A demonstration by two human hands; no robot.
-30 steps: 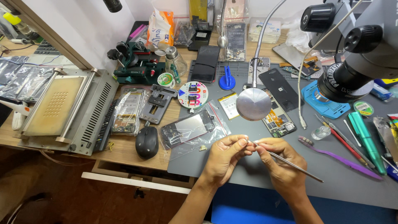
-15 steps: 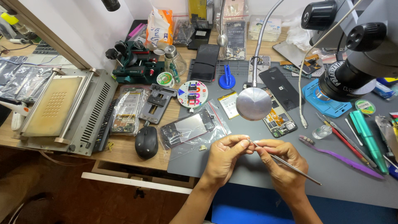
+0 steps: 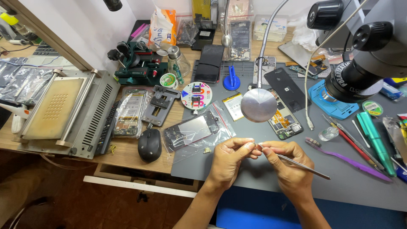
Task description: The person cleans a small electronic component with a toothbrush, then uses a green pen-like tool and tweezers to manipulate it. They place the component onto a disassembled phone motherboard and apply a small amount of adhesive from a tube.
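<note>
My left hand (image 3: 229, 161) pinches a tiny part between thumb and forefinger above the grey work mat (image 3: 263, 178); the part is too small to make out. My right hand (image 3: 288, 163) grips metal tweezers (image 3: 303, 164), whose tips meet the left fingertips at the part. Both hands hover close together near the mat's front edge. Just left of them lies a phone frame in a clear bag (image 3: 193, 131). An opened phone with bare circuit board (image 3: 284, 121) lies behind my right hand.
A round lamp head on a gooseneck (image 3: 258, 104) hangs over the mat. A microscope (image 3: 360, 63) stands at the right. A black mouse (image 3: 149, 144), a screen separator machine (image 3: 59, 112), a purple brush (image 3: 347, 159) and several pens and tools surround the hands.
Both hands have stayed together at the same spot; the tweezers' tail has shifted only slightly.
</note>
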